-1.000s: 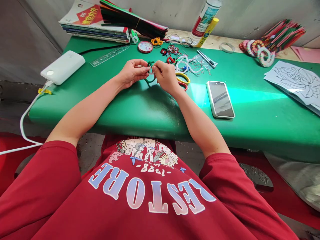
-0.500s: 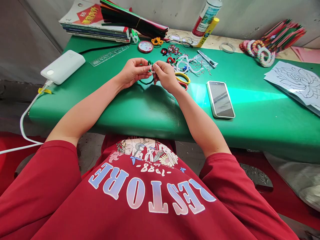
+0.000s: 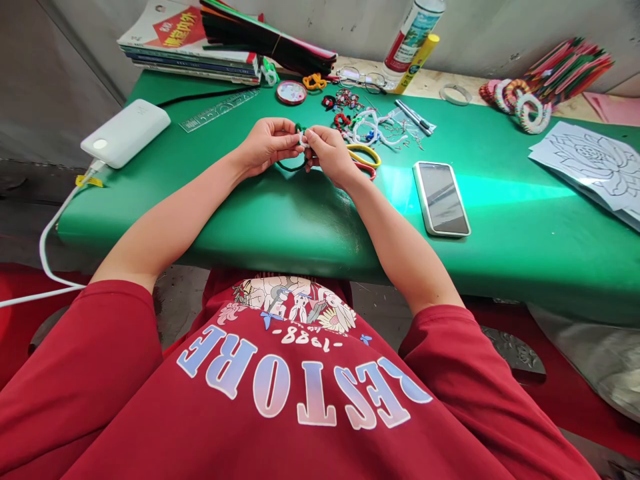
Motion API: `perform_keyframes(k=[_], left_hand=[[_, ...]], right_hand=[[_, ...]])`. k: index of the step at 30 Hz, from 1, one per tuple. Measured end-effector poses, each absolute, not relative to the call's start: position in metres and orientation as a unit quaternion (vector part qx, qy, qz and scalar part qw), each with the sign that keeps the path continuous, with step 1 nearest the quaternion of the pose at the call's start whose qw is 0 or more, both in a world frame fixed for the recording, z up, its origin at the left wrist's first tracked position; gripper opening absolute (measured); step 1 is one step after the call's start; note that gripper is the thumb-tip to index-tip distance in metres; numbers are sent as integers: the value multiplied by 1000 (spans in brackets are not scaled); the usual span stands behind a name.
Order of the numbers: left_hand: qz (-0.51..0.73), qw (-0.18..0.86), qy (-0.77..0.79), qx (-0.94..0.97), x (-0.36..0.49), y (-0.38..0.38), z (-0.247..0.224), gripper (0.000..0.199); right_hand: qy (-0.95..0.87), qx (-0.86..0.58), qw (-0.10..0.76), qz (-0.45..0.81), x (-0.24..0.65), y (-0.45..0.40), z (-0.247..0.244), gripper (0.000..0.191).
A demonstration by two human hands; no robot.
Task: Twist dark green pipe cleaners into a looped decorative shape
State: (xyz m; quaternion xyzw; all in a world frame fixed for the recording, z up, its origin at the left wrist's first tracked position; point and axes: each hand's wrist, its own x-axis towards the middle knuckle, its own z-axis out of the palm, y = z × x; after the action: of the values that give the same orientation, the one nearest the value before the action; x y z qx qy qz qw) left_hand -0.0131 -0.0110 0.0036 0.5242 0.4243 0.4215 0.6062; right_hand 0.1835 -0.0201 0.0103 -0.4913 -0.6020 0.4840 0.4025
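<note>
Above the green table (image 3: 240, 227), my left hand (image 3: 269, 145) and my right hand (image 3: 327, 152) meet with their fingertips pinched on a small fuzzy piece of dark green and white pipe cleaner (image 3: 301, 133). A dark green strand (image 3: 291, 168) curves below the fingers between the two hands. The fingers hide part of the piece. Scissors with yellow and red handles (image 3: 367, 157) lie just right of my right hand, partly behind it. White fuzzy twists (image 3: 370, 127) and small red beads or bits (image 3: 347, 100) lie beyond it.
A phone (image 3: 442, 199) lies to the right, a white power bank (image 3: 126, 133) with a cable to the left. At the back are books (image 3: 190, 40), glasses (image 3: 350, 77), a bottle (image 3: 410, 40) and fuzzy rings (image 3: 533, 113). Drawn paper (image 3: 593, 160) lies far right.
The fingers have shifted slightly around the small piece, and more of its white part shows. The dark strand below hangs a little lower. Nothing else has visibly moved.
</note>
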Motion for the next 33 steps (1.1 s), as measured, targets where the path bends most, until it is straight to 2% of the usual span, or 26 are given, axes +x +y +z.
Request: perform_keyframes(k=[10, 17, 24, 33], left_hand=[[438, 625, 392, 512, -12, -9, 3, 62], [420, 609, 410, 534, -14, -7, 2, 76], [412, 613, 394, 547, -17, -5, -2, 77], [419, 630, 397, 520, -14, -7, 0, 67]], right_hand=[[-630, -486, 396, 458, 185, -18, 8, 55], [-625, -494, 392, 460, 186, -18, 10, 55], [-622, -489, 403, 460, 185, -18, 9, 57], [-622, -499, 407, 445, 184, -19, 10, 59]])
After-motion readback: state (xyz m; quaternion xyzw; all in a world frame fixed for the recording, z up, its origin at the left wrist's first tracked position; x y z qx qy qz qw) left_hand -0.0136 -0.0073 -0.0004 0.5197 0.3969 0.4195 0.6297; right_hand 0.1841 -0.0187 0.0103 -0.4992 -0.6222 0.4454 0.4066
